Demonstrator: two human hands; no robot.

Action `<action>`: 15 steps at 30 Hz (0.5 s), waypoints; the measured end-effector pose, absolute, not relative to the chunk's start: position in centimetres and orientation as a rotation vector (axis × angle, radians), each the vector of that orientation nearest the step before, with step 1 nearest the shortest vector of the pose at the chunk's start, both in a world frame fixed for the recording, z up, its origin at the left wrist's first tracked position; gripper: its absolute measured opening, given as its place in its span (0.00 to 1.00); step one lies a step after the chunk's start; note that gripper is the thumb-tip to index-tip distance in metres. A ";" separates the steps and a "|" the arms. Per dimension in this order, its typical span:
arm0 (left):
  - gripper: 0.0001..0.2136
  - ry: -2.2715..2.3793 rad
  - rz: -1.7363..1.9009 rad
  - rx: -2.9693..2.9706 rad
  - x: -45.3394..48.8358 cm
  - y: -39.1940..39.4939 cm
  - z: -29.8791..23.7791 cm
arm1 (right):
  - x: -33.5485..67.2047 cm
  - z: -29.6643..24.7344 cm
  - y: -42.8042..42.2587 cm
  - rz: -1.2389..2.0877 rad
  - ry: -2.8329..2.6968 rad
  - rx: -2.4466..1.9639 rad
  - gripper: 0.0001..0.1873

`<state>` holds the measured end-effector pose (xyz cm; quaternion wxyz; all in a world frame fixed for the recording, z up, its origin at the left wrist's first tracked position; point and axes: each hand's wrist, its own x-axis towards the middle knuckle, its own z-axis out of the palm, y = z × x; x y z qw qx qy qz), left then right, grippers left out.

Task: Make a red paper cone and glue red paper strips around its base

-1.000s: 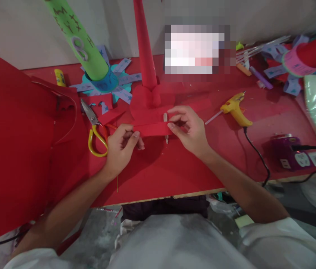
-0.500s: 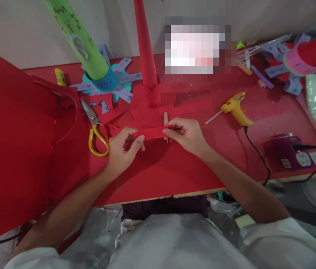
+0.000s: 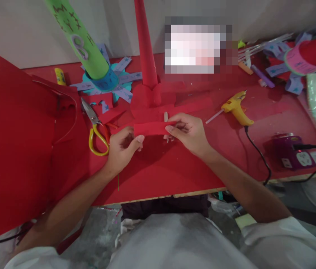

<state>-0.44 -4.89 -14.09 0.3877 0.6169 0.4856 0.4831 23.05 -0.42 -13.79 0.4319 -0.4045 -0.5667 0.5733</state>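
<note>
A short red paper strip (image 3: 151, 129) is stretched between my two hands, above the red tabletop. My left hand (image 3: 122, 147) pinches its left end between thumb and fingers. At the strip's right end, my right hand (image 3: 189, 134) has its thumb on the front and fingers behind. A thin pale stick (image 3: 166, 117) shows just behind the strip, by my right fingertips; whether my hand holds it I cannot tell. Behind the strip stands a tall red paper cone (image 3: 148, 63) on a red paper base (image 3: 139, 101).
Scissors (image 3: 97, 130) with yellow and orange handles lie left of my left hand. A yellow glue gun (image 3: 237, 108) with its cord lies to the right, near a purple box (image 3: 292, 151). A green paper tube (image 3: 83, 48) stands at back left. A large red board (image 3: 15, 149) rises at left.
The strip has turned so more of its flat face shows. My left fingertips have shifted slightly at its end, and my right hand has moved a little to the right.
</note>
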 end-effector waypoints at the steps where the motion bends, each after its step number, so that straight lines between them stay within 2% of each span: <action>1: 0.16 1.220 1.212 1.606 -0.4 -4.8 -14.1 | 22.9 -13.8 -0.6 1.438 -1.400 -0.997 0.22; 9: 0.14 1.229 1.179 1.786 0.0 -4.9 -14.2 | 22.2 -13.9 -1.9 1.280 -1.854 -0.852 0.16; 15: 0.20 1.398 1.486 1.442 -1.3 -4.3 -15.2 | 22.1 -14.5 -2.7 0.874 -2.169 -0.815 0.12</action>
